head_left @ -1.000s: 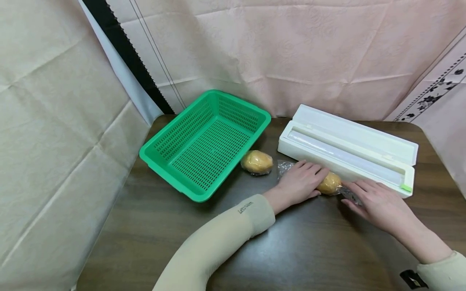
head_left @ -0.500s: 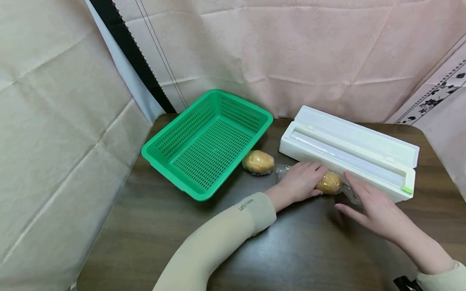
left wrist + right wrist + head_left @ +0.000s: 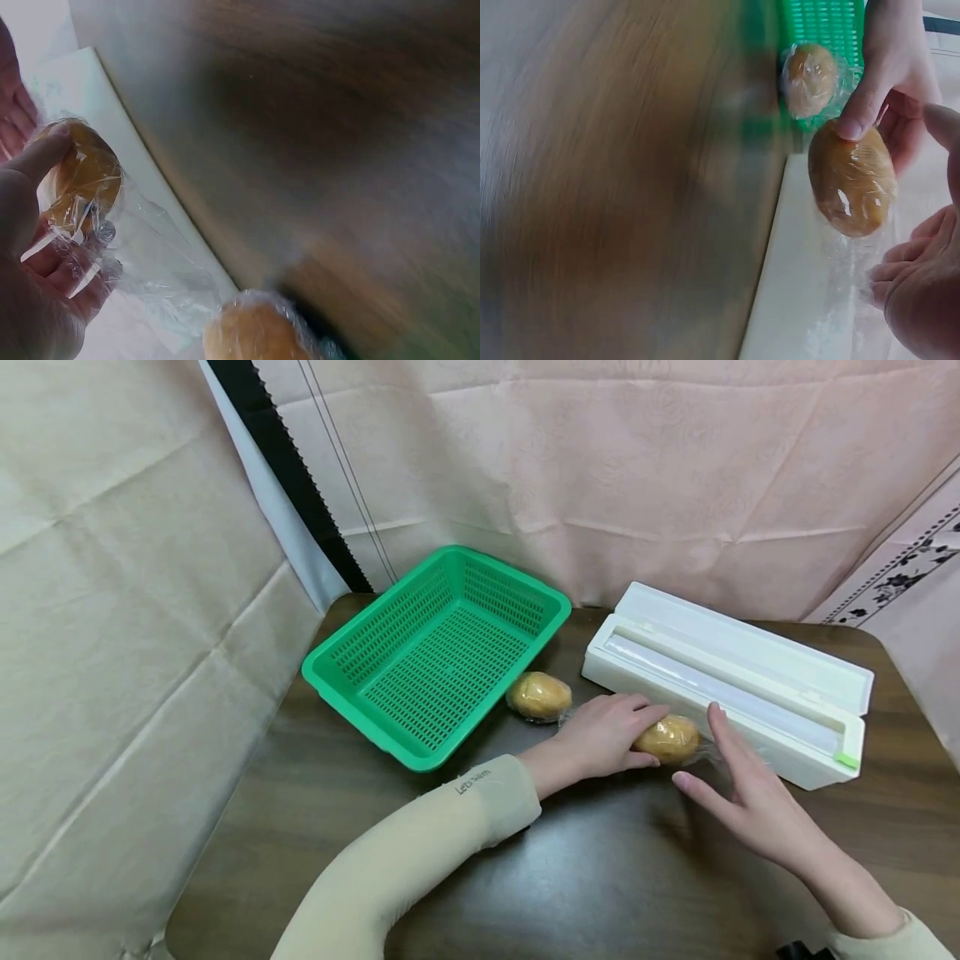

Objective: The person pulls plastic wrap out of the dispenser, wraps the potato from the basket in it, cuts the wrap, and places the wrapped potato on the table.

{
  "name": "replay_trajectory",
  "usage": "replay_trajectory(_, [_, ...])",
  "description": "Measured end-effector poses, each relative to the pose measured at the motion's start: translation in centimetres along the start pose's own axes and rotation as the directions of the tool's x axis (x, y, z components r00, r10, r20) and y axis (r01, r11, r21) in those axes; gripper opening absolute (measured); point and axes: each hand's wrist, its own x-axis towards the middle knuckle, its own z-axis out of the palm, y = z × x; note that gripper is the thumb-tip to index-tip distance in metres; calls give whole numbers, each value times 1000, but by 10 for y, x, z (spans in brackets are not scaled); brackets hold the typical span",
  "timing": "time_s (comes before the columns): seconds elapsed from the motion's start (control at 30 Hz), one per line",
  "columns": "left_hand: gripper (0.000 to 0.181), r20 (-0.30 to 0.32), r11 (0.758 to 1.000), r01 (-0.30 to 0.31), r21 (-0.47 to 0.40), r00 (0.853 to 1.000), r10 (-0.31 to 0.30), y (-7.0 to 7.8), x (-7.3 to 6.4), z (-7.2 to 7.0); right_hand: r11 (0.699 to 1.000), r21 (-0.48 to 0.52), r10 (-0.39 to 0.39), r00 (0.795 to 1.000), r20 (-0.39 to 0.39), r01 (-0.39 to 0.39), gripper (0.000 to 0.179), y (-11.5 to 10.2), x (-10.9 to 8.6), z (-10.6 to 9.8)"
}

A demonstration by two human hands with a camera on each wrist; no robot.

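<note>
My left hand [image 3: 606, 737] holds a potato [image 3: 671, 740] wrapped in clear plastic film, thumb on one side and fingers on the other. Loose film trails from both ends of this potato, as the left wrist view shows. To its right, my right hand [image 3: 761, 810] is spread with straight fingers and thumb apart, close to the film's end and gripping nothing. A second wrapped potato [image 3: 539, 696] lies on the table, left of my left hand and beside the green basket [image 3: 356, 727].
Behind the hands stands a white cling film dispenser [image 3: 600, 665], its lid [image 3: 750, 647] raised and a film roll [image 3: 720, 693] inside. The basket sits at the back left of the brown wooden table [image 3: 315, 852]. Hanging cloth [image 3: 600, 460] borders the table at the back and left.
My right hand has come away from the film's end and spread its fingers. My left hand has kept its grip and shifted slightly left with the potato. The head view has turned a little.
</note>
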Motion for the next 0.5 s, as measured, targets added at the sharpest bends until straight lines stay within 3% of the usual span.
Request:
replay_trajectory(0.23, [70, -51, 999, 11, -30, 999, -13, -6, -14, -12, 995, 88, 50, 998, -26, -47, 92, -10, 5, 13])
replay_trajectory(0.5, [67, -89, 995, 31, -91, 995, -39, -7, -19, -18, 976, 212, 61, 997, -49, -49, 84, -19, 10, 24])
